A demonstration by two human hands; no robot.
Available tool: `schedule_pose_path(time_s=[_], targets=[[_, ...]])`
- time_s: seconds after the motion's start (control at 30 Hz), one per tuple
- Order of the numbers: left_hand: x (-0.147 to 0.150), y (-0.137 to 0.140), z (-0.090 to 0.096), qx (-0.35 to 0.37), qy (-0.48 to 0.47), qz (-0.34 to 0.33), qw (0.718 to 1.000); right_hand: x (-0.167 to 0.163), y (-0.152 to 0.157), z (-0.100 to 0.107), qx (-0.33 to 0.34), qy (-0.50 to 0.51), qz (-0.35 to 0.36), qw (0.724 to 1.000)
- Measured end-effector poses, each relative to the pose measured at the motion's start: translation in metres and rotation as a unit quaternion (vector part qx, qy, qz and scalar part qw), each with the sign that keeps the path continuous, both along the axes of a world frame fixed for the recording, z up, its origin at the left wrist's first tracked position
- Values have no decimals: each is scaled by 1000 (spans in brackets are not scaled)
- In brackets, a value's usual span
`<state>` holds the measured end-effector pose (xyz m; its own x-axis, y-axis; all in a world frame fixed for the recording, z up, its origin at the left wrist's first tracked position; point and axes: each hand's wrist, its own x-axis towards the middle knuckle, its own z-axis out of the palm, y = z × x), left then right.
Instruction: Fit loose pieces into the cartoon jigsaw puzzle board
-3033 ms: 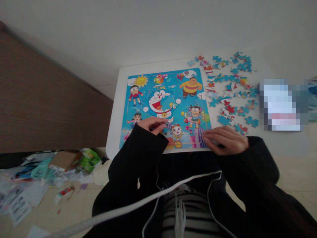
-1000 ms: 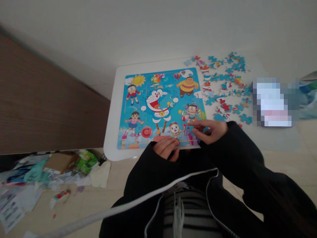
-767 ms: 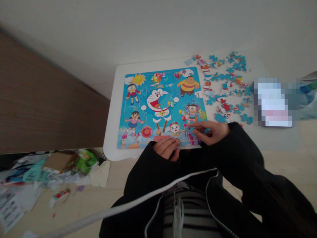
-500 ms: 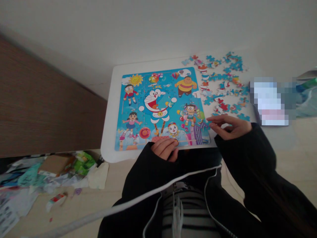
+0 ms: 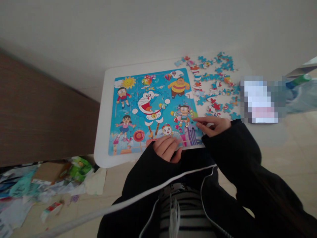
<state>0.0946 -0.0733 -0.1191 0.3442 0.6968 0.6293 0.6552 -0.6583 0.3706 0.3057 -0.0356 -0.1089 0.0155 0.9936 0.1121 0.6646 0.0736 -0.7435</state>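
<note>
At the far left a dark wooden panel (image 5: 44,119) runs along the edge of the view, and below it a litter of paper and packaging (image 5: 47,178) lies on the pale floor. Next comes the white table (image 5: 102,132), and on it the assembled cartoon jigsaw puzzle (image 5: 148,109), flat, blue and nearly square, its near edge close to the table's near edge. The left hand (image 5: 166,148) rests on the puzzle's near edge at about its middle, fingers curled loosely downward onto the picture and grasping nothing that can be seen. Just to its right, the right hand (image 5: 214,125) lies at the puzzle's lower right corner, fingers stretched toward the left with the tips touching the board's right edge; whether a piece is pinched under them cannot be told. Both arms wear black sleeves. Beyond the right hand, loose puzzle pieces (image 5: 213,82) are scattered over the table's far right part, mostly blue with some red and white.
</note>
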Motion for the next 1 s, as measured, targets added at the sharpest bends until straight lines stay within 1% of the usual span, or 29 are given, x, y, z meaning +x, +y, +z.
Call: schedule_pose_path(time_s=[0.1, 0.2, 0.3, 0.4, 0.63, 0.83, 1.0], targets=[[10, 12, -5, 24, -13, -15, 1000, -2, 2, -2, 27, -18, 31, 999], [17, 25, -13, 56, -10, -37, 998, -3, 2, -5, 60, -33, 42, 997], [19, 33, -16, 51, 36, -58, 996, -3, 2, -7, 95, -53, 43, 993], [19, 36, -13, 38, 76, -77, 993, -3, 0, -8, 115, -64, 41, 990], [19, 37, -11, 52, 74, -70, 993, 2, -3, -6, 135, -85, 55, 986], [22, 37, -9, 45, 77, -56, 994, 4, 0, -13, 157, -66, 84, 982], [22, 37, -8, 55, 100, -56, 992, 6, 1, -16, 181, -75, 103, 975]])
